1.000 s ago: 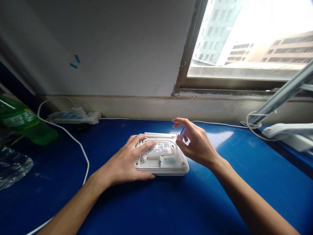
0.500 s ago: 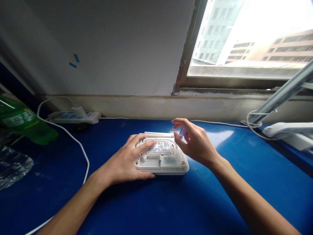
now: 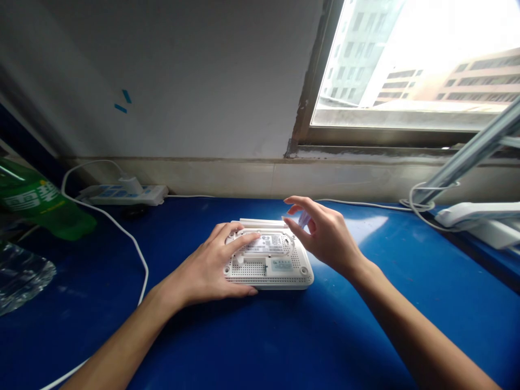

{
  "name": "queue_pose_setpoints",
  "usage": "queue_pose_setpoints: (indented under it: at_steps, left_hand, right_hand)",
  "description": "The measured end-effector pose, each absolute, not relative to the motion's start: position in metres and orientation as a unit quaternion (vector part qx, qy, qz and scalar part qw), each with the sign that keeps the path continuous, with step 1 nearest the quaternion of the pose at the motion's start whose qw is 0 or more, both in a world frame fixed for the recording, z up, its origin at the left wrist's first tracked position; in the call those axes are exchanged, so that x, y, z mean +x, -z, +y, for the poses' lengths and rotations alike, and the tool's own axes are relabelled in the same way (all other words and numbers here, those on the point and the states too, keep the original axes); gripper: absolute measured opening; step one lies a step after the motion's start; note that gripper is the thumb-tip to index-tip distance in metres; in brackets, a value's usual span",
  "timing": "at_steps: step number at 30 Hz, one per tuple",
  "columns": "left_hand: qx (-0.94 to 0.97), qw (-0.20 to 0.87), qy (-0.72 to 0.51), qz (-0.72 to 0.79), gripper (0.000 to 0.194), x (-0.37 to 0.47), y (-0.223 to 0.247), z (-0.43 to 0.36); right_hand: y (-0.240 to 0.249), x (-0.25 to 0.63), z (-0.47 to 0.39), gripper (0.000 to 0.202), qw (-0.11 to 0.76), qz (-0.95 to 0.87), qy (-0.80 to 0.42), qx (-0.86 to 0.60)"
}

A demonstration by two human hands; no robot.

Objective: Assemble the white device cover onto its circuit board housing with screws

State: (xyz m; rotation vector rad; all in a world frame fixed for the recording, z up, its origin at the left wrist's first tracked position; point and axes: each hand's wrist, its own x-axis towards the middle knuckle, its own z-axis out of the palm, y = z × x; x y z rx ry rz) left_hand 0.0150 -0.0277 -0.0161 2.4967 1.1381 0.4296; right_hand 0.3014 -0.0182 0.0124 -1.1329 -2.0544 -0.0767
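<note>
A white perforated device (image 3: 284,279) with printed labels lies on the blue table (image 3: 276,336). My left hand (image 3: 211,265) grips its left side, thumb along the near edge and fingers on top. Over its back right corner is my right hand (image 3: 320,230), with thumb and index finger curved and apart. A small translucent purplish item (image 3: 304,219) is tucked in the curled fingers of that hand; its full shape is hidden.
At the left are a green bottle (image 3: 44,200), a clear plastic bottle (image 3: 24,276) and a white cable (image 3: 130,238). A power strip (image 3: 152,195) stands by the wall. Metal lamp arm (image 3: 467,151) and white base (image 3: 479,214) are at the right.
My right thumb has moved slightly left and up, farther over the device's back edge. My left hand and the device are almost unmoved.
</note>
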Motion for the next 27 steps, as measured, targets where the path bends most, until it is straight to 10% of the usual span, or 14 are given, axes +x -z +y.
queue_pose_setpoints:
  at_steps: [8, 15, 22, 27]
  left_hand:
    - [0.882, 0.185, -0.152, 0.406, 0.095, 0.0151, 0.0148, -0.0289]
    - [0.884, 0.179, -0.147, 0.406, 0.095, 0.0157, 0.0164, -0.0276]
    - [0.881, 0.185, -0.141, 0.411, 0.096, 0.0154, 0.0137, -0.0288]
    - [0.885, 0.18, -0.151, 0.403, 0.095, 0.0149, 0.0162, -0.0275]
  right_hand:
    - [-0.0134, 0.3002, -0.0198, 0.06, 0.387, -0.819, -0.009, -0.424]
    - [-0.0115, 0.3019, -0.0167, 0.032, 0.399, -0.812, 0.032, -0.424]
    - [-0.0129, 0.2994, -0.0196, 0.064, 0.39, -0.815, -0.002, -0.427]
    - [-0.0113, 0.3008, -0.0184, 0.04, 0.389, -0.81, 0.03, -0.438]
